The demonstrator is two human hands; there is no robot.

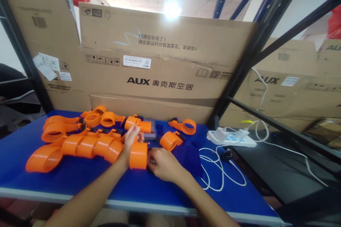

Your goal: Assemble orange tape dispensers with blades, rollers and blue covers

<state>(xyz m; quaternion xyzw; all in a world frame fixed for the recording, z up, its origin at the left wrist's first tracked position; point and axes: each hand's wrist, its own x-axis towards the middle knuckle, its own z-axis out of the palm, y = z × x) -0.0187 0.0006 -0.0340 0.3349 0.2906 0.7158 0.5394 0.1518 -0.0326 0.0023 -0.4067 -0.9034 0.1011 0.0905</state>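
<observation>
My left hand is closed around the narrow part of an orange plastic tape dispenser, whose wide ring faces down toward me. Just right of that ring, my right hand has its fingers curled close to the table; whatever they pinch is hidden. Behind my left hand are more orange dispenser parts; I cannot tell if they belong to the held one. To the right, beyond my right hand, lie two loose tape dispensers, one near and one farther back.
Several more orange dispensers lie in rows on the left of the blue table. A dark blue flat item and a white power strip with looping cables are on the right. Cardboard walls the back; a dark metal post stands right.
</observation>
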